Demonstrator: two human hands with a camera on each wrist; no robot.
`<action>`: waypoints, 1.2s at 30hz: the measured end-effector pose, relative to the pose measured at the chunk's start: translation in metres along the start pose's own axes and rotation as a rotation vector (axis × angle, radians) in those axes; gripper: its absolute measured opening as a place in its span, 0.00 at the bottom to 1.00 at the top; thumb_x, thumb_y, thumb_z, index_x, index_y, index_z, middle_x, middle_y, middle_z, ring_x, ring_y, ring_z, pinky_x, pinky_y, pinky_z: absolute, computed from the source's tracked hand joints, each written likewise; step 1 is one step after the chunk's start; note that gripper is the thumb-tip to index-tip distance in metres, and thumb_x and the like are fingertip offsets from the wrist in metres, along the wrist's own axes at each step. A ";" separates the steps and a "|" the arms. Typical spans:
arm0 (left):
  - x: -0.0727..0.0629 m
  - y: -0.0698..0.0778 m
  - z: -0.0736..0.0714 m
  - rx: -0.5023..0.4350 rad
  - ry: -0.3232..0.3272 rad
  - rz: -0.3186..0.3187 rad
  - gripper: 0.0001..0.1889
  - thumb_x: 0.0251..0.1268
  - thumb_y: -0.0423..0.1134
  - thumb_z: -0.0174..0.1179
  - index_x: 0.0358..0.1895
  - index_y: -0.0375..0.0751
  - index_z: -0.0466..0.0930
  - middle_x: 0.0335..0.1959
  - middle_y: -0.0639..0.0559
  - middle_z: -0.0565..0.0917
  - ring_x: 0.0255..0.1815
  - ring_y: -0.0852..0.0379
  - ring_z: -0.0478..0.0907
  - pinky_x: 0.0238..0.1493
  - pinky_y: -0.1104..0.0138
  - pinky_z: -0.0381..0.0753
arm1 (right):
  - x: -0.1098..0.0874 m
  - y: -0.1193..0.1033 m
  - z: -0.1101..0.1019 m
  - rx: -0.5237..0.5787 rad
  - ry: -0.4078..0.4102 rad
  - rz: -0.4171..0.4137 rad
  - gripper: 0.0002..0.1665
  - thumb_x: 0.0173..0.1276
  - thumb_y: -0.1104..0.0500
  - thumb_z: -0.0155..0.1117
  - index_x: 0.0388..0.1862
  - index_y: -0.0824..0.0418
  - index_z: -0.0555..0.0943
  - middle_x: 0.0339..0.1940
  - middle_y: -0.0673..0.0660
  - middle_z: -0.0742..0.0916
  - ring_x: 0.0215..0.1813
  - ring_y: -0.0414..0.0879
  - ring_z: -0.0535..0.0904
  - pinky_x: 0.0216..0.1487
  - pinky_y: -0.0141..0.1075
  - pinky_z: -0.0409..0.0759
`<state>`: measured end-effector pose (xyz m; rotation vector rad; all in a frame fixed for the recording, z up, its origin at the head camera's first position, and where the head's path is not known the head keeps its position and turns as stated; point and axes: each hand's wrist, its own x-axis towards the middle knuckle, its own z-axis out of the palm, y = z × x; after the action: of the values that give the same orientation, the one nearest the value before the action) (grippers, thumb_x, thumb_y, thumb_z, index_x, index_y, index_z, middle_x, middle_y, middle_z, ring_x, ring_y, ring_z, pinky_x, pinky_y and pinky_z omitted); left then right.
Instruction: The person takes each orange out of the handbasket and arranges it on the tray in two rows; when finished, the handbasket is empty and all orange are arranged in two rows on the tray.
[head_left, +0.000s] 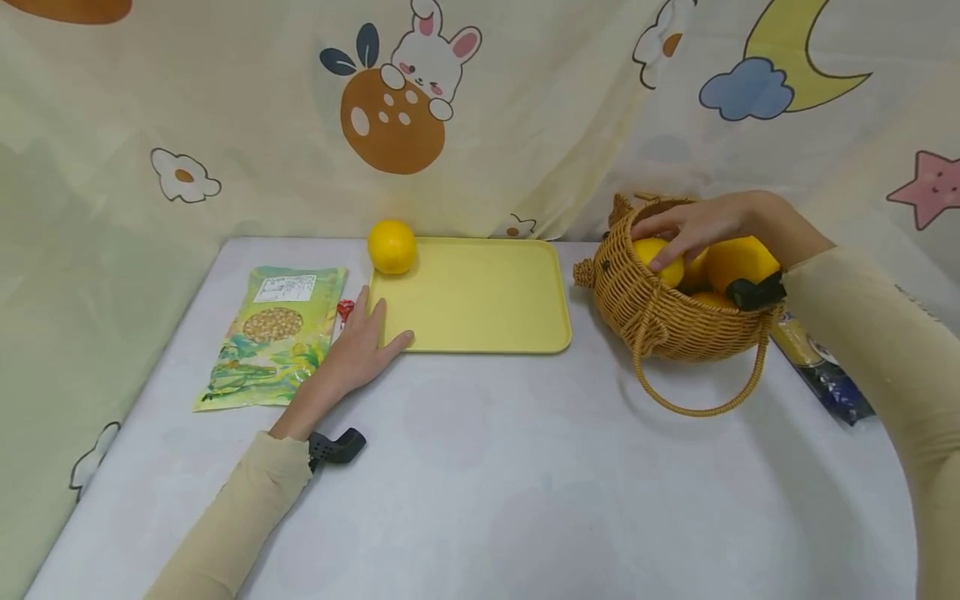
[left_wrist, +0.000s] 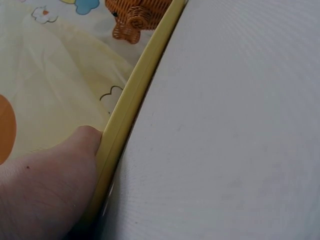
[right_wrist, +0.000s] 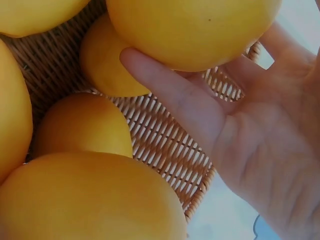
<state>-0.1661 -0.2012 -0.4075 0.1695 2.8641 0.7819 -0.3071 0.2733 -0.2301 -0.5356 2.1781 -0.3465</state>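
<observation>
My left hand (head_left: 358,348) lies with fingers spread at the left end of a yellow tray (head_left: 487,296), its thumb at the tray's near edge. In the left wrist view the thumb base presses close to the tray rim (left_wrist: 125,112). A round yellow fruit (head_left: 392,247) sits at the tray's far left corner. My right hand (head_left: 701,223) reaches into a wicker basket (head_left: 637,308) and holds a round yellow fruit (right_wrist: 192,30), thumb along its side and fingers partly hidden behind it. Several other yellow fruits (right_wrist: 95,197) lie around it in the basket.
Left of the tray lies a green bag of beans (head_left: 273,333), with a small red-wrapped candy (head_left: 345,310) beside it. A dark and yellow packet (head_left: 825,375) lies partly behind the basket, at the right. The basket's handle (head_left: 697,411) hangs toward the front. A patterned cloth backs the table.
</observation>
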 end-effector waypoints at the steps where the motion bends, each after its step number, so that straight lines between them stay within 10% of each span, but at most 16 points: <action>1: 0.000 0.000 0.000 -0.002 0.001 0.002 0.49 0.68 0.68 0.44 0.77 0.33 0.43 0.79 0.41 0.26 0.81 0.39 0.34 0.77 0.43 0.47 | -0.002 0.000 0.000 -0.004 0.005 0.002 0.46 0.68 0.45 0.61 0.78 0.57 0.53 0.78 0.67 0.54 0.73 0.65 0.60 0.63 0.54 0.75; 15: 0.000 0.001 0.000 -0.013 -0.004 0.001 0.49 0.68 0.68 0.45 0.77 0.33 0.43 0.79 0.42 0.26 0.81 0.39 0.33 0.77 0.43 0.46 | -0.021 0.024 -0.016 0.156 0.086 -0.084 0.32 0.77 0.51 0.48 0.77 0.45 0.54 0.73 0.55 0.61 0.64 0.48 0.70 0.58 0.38 0.79; 24: -0.001 0.000 -0.001 -0.008 0.001 0.006 0.49 0.68 0.67 0.45 0.77 0.32 0.43 0.79 0.40 0.26 0.81 0.39 0.34 0.77 0.42 0.47 | -0.033 0.014 -0.022 0.997 0.246 -0.735 0.30 0.77 0.64 0.43 0.76 0.53 0.55 0.66 0.54 0.70 0.57 0.47 0.80 0.53 0.43 0.84; 36: 0.000 0.000 -0.001 -0.007 0.005 0.005 0.49 0.68 0.67 0.45 0.77 0.33 0.43 0.79 0.40 0.27 0.81 0.39 0.34 0.77 0.42 0.46 | -0.020 -0.004 -0.024 1.214 0.272 -0.969 0.30 0.70 0.68 0.55 0.69 0.57 0.62 0.65 0.57 0.72 0.61 0.52 0.76 0.55 0.51 0.82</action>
<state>-0.1658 -0.2015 -0.4066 0.1734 2.8663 0.7945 -0.3146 0.2807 -0.2003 -0.7700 1.3520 -2.1338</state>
